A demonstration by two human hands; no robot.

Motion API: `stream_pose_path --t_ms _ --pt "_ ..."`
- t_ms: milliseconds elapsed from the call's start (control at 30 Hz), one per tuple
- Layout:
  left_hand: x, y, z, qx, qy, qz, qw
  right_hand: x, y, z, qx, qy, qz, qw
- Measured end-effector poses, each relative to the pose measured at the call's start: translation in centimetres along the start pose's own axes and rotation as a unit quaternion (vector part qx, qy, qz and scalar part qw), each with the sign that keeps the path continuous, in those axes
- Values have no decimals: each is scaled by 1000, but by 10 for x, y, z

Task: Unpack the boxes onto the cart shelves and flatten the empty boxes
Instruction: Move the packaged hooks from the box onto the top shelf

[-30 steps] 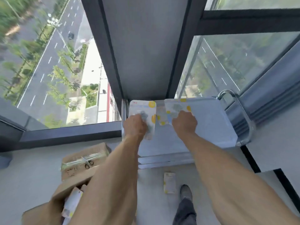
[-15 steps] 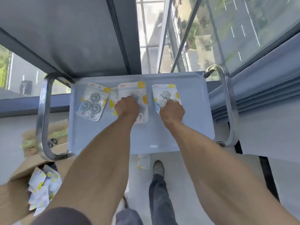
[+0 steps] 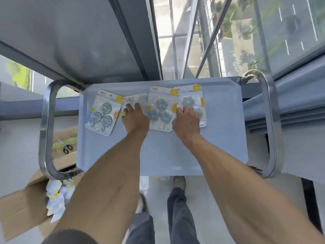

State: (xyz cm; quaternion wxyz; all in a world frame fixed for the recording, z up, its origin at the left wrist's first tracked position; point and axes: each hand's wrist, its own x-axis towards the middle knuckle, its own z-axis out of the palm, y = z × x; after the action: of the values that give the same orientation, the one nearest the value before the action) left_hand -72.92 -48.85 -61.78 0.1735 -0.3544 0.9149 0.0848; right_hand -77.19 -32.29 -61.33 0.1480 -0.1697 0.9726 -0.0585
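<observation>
**Four packets now spread on the cart's top shelf**

Since half a second ago, both hands have slid apart, and a middle packet that lay partly under the left hand now lies bare between them.

Left hand (image 3: 135, 118) lies palm down, fingers fairly straight, pressing flat on the second packet (image 3: 135, 100), which shows only at its 12 o'clock side past the fingertips. Right hand (image 3: 187, 123) also lies palm down with fingers extended, resting on the lower left part of the fourth packet (image 3: 191, 101); that packet reaches out from the hand toward 12 and 3 o'clock. Neither hand curls round anything.

Between the two hands, touching both, lies the third packet (image 3: 162, 108), with three dark round hooks under clear plastic and yellow dots on its card. Its right edge overlaps the fourth packet. At 9 o'clock from the left hand, just beside it, the first packet (image 3: 103, 112) lies tilted, also with three hooks, and it touches the second packet's corner.

All four sit in the far half of the grey-blue shelf (image 3: 163, 152); the near half under the forearms is bare tray. Steel handle loops (image 3: 46, 127) stand at the shelf's 9 and 3 o'clock ends.

On the floor at 8 o'clock, an open cardboard box (image 3: 19, 210) holds a heap of more packets (image 3: 58, 196). Another box (image 3: 65, 147) shows through the left handle loop. One more packet (image 3: 162, 178) lies on the floor just under the shelf's near edge, beside a shoe.
</observation>
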Motion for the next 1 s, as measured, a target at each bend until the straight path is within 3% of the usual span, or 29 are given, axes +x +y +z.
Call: stream_pose_path --t_ms 100,267,567,733,1000 --pt "10 -49 -5 -6 10 -51 999 5 -28 2 29 -35 -83 996" --pt "33 -114 -7 -9 -47 -115 992 8 -80 17 19 -112 -66 991" --pt "46 -149 -22 -28 -61 -37 997 4 -126 15 -37 -119 50 991" --pt "18 -153 -32 -52 -31 17 998 -28 -151 6 -9 -92 98 991" --pt "-72 -184 -29 -36 -45 143 988 -111 -166 1 54 -243 136 959"
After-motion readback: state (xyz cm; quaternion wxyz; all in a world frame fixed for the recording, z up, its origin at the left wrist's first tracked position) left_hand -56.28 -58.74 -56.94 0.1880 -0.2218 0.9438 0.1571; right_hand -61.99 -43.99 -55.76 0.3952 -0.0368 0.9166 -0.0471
